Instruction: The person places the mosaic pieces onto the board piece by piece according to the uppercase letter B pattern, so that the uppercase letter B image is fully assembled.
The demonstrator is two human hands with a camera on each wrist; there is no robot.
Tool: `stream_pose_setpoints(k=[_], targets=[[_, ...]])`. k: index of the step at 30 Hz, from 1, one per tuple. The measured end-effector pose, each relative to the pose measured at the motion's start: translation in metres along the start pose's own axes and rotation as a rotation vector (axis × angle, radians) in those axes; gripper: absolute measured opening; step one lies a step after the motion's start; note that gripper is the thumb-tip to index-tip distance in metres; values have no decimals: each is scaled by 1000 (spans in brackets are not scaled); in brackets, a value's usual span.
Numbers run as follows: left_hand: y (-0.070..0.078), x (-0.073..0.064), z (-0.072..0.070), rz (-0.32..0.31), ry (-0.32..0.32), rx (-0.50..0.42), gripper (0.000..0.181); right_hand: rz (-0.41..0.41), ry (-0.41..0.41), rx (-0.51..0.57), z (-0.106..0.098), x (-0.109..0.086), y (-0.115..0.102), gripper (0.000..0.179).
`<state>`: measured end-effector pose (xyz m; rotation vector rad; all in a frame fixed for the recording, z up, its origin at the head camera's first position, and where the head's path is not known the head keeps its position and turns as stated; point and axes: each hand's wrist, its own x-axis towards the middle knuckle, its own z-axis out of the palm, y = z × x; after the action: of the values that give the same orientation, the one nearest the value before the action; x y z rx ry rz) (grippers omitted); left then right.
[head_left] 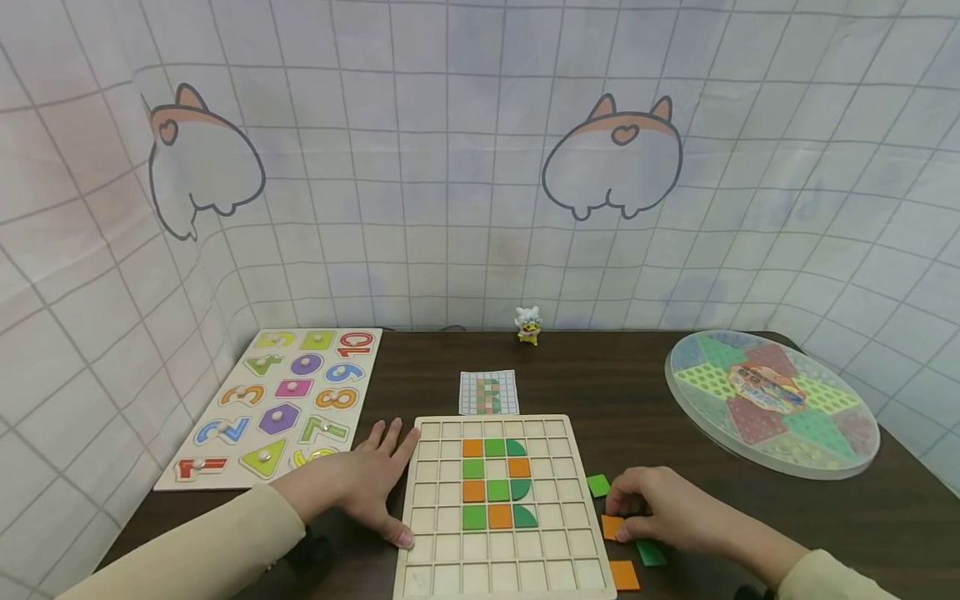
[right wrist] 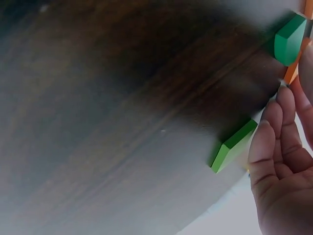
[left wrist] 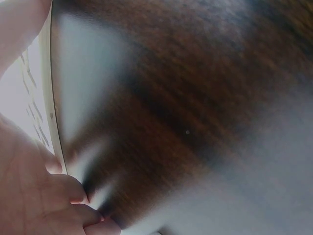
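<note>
Right-hand grip [head_left: 666, 508] is nearly closed, thumb and fingers pinching an orange square tile [head_left: 608, 527] at lower right of the head view, just beside the wooden grid board [head_left: 435, 548] at lower centre. Near it lie a light green tile [head_left: 597, 486], a dark green tile [head_left: 650, 553] and another orange tile [head_left: 624, 576]. Left-hand grip [head_left: 375, 485], fingers spread, touches the board's left edge. Above the board rests a pattern card [head_left: 488, 393].

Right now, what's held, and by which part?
Right hand is at the farther loose orange tile's right edge; pinched or not, can't tell. Left hand only touches the board's left edge.
</note>
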<state>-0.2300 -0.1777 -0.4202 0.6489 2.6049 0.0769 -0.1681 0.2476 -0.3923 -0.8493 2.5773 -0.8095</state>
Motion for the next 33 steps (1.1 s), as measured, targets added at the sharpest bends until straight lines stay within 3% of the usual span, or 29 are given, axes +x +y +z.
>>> stream_pose_setpoints(k=[8,16,20,33], targets=[[-1,1,1,-6,-3,10,154,-19,15,-29,1,0,1,17],[-1,3,2,-14,-17,25,154,43,0,-75,-1,-2,-2,31],[-5,7,5,-14,-18,17,158,52,8,-81,0,-3,-3,27],[-2,4,3,-12,-8,10,156,11,35,-80,2,-5,0,23]])
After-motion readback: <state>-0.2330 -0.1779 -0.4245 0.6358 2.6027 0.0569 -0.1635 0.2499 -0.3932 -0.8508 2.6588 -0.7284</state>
